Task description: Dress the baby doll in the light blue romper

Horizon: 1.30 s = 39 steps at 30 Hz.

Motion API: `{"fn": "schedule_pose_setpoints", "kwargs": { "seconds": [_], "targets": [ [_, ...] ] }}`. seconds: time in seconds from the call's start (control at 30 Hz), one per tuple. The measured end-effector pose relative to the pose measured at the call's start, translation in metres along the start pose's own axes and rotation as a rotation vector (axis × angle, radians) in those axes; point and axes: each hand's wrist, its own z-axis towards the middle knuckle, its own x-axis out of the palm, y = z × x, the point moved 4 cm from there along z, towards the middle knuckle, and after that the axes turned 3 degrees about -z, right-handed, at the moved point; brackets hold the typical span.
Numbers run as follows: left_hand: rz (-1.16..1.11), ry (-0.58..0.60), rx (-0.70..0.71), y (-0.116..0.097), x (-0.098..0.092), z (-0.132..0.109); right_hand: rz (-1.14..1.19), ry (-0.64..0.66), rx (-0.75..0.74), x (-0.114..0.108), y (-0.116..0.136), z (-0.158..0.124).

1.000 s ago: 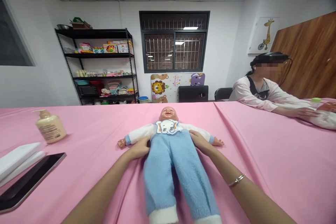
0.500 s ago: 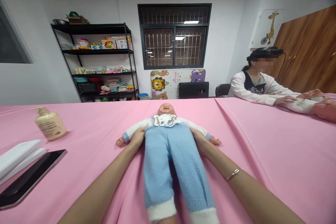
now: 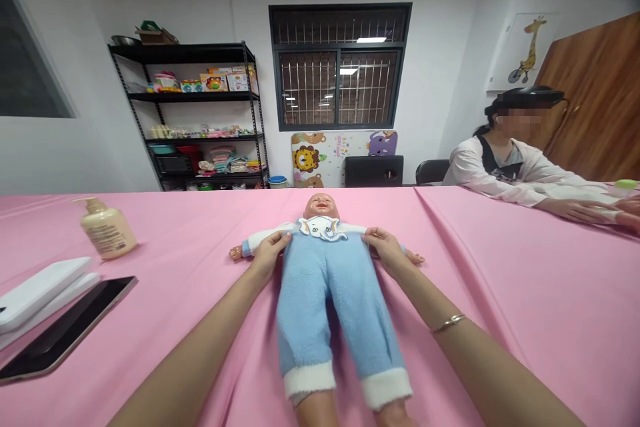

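A baby doll (image 3: 323, 208) lies on its back on the pink table cover (image 3: 500, 293), head away from me. It wears a white top with an elephant bib and fluffy blue trousers (image 3: 330, 300) with white cuffs. My left hand (image 3: 270, 252) pinches the top edge of the trousers at the doll's right armpit. My right hand (image 3: 386, 248) grips the same edge on the other side, a thin bracelet on its wrist. The doll's bare legs show below the cuffs at the picture's bottom edge.
A beige pump bottle (image 3: 107, 229) stands at the left, with a white box (image 3: 43, 285) and a dark tablet (image 3: 67, 330) nearer me. Another person (image 3: 505, 163) sits at the right, handling another doll. A black shelf rack (image 3: 200, 120) stands by the back wall.
Both my hands have slid from the doll's waist up to its chest, drawing the blue trousers upward. The cuffs have risen and bare legs now show below them.
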Motion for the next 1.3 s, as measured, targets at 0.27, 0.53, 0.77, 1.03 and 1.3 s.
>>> {"fn": "schedule_pose_setpoints", "kwargs": {
  "seconds": [0.27,0.53,0.77,1.03,1.3],
  "targets": [
    [0.133,-0.227,0.056,0.019,-0.03,0.006,-0.644,0.084,-0.596,0.057,0.076,-0.064],
    [0.206,-0.238,0.053,0.023,-0.028,0.007,-1.091,0.834,-1.037,0.146,0.073,-0.185],
    [0.323,-0.241,0.113,0.018,-0.024,0.008,-1.219,0.795,-1.13,0.152,0.036,-0.188],
    [0.478,-0.222,0.196,0.015,-0.025,0.013,-0.991,1.03,-1.104,0.16,0.047,-0.2],
    [0.616,0.019,0.254,0.007,-0.005,0.004,-0.706,0.349,-0.565,0.103,0.079,-0.102]
  ]
}}
